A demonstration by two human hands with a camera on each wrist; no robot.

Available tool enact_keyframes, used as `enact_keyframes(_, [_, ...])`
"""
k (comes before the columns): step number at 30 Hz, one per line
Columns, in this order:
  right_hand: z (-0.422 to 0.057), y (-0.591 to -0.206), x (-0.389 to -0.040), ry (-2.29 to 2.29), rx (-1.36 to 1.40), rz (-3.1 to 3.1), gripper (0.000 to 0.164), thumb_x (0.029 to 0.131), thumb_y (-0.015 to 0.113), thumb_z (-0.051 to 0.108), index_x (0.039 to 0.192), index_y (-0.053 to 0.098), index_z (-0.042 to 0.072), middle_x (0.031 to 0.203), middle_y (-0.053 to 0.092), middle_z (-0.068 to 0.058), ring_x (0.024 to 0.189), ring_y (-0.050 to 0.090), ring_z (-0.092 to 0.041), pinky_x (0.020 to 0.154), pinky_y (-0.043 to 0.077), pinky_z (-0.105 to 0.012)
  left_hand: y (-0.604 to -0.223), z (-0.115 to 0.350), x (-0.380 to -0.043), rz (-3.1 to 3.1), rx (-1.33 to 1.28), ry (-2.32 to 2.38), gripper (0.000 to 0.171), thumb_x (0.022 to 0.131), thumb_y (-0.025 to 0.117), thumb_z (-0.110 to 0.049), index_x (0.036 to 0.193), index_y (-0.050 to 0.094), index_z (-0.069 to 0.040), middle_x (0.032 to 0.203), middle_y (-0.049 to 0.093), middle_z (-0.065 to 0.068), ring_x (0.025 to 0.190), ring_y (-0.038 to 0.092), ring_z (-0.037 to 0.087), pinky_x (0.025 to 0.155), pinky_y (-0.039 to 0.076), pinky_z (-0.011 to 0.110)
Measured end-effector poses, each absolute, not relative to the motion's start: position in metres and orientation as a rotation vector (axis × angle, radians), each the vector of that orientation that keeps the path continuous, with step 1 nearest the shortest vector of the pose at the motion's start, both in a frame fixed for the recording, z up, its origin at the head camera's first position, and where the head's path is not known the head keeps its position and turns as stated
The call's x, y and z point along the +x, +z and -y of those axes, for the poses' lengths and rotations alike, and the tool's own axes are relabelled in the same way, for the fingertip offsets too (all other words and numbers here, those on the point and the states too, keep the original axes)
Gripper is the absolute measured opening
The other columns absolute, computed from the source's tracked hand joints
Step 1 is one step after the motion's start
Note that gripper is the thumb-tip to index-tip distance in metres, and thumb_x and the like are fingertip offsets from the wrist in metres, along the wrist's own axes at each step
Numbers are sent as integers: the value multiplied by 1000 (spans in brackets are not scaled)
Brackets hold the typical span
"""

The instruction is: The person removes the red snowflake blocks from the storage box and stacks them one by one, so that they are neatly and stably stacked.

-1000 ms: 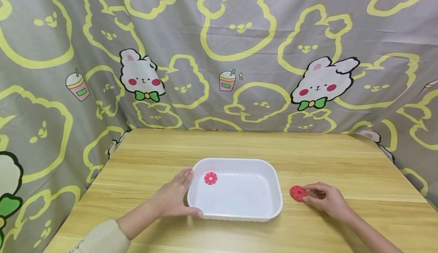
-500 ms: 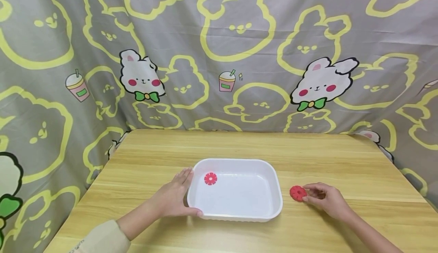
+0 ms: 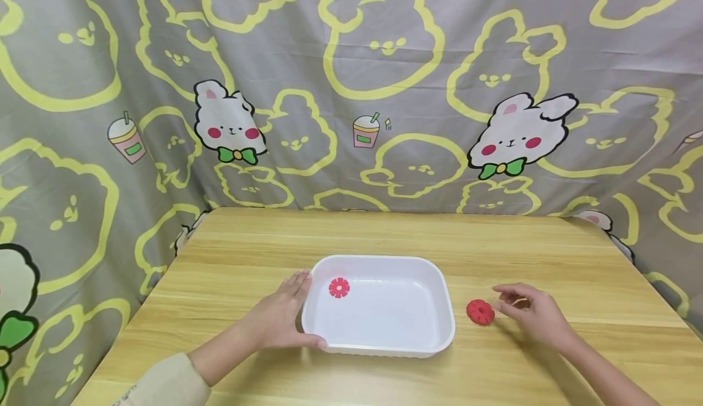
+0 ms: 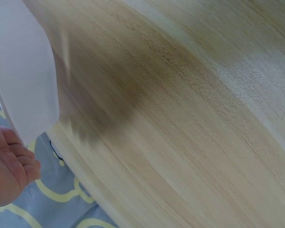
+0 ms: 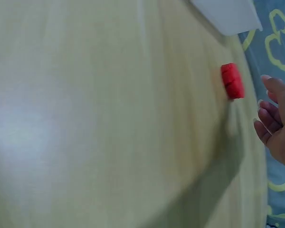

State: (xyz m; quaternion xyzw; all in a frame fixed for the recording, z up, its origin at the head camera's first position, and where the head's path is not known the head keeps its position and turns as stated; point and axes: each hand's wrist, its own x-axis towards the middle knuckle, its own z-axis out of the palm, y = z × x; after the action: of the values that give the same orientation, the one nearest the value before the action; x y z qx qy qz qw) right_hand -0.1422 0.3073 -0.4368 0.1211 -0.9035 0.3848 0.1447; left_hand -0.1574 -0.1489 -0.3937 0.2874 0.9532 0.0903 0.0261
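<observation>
A white rectangular tray (image 3: 384,317) stands mid-table in the head view. Inside it, toward the far left, lies one red notched snowflake disc (image 3: 338,287). My left hand (image 3: 282,314) touches the tray's left end, fingers extended along that side and thumb at the near corner. To the right of the tray a small stack of red notched discs (image 3: 480,312) sits on the table; its layers show in the right wrist view as a red block (image 5: 232,81). My right hand (image 3: 533,311) is just right of the stack, fingers loosely bent and apart from it, holding nothing.
The wooden table (image 3: 263,235) extends on all sides of the tray. Behind it and at both sides hangs a grey curtain (image 3: 307,46) with yellow outlines and rabbit prints.
My right hand has let go of the red disc stack and moved slightly right and up. The stack stays on the table. My left hand and the tray keep their places.
</observation>
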Motion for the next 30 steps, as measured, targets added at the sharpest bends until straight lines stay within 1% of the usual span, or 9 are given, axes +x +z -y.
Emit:
enact_keyframes(3, [-305,-427,-144,1086,392,2571,23,76,71,1,98,66,-7,77,63,3,72,52,10,60,49,-12,-393,149,-157,-2948,884,278,119,65,58,-77,138,31,12,145,31,30,136,31,40,109,33,47])
enact_keyframes(6, [-302,-418,-148,1064,437,2573,23,77,71,2,99,67,-6,79,64,0,74,52,10,61,49,-12,-393,149,-157,-2948,888,282,119,65,59,-77,138,32,12,145,32,30,135,31,41,110,33,47])
enact_keyframes(8, [-299,-412,-150,1056,457,2579,23,77,72,3,99,68,-3,81,64,4,75,53,9,61,50,-13,-393,148,-157,-2948,894,286,119,64,58,-78,138,32,13,144,32,30,135,32,41,109,34,47])
enact_keyframes(13, [-288,-400,-155,1050,509,2582,25,76,73,5,100,69,3,90,63,19,78,54,8,63,51,-15,-393,148,-156,-2944,891,280,119,65,57,-78,138,32,12,144,32,30,135,31,41,109,34,47])
enact_keyframes(15, [-282,-395,-156,1048,532,2574,24,75,74,5,99,69,4,91,62,20,78,55,6,63,51,-15,-394,149,-157,-2946,887,278,119,65,58,-78,138,32,12,145,31,30,135,31,41,109,34,47])
enact_keyframes(18, [-273,-390,-159,1039,564,2560,23,75,74,5,97,70,4,90,64,15,78,56,5,63,52,-15,-394,149,-157,-2948,885,283,119,64,57,-78,138,32,12,145,32,29,135,31,41,108,35,48])
enact_keyframes(25, [-254,-378,-163,1089,600,2568,23,75,74,5,98,70,2,92,68,-7,79,55,6,65,53,-18,-394,149,-157,-2943,886,275,119,65,58,-78,139,31,11,145,31,29,136,31,40,109,34,47])
enact_keyframes(28, [-246,-376,-165,1131,617,2566,24,75,73,4,99,69,1,93,68,-11,80,54,7,65,53,-19,-393,148,-157,-2938,888,266,119,65,58,-78,139,31,11,145,31,29,136,31,40,109,35,47])
enact_keyframes(30, [-240,-376,-167,1155,630,2561,24,76,73,4,99,69,1,93,68,-11,81,54,8,66,53,-19,-393,148,-157,-2936,887,261,119,65,58,-78,139,31,11,145,31,29,136,31,40,109,35,47])
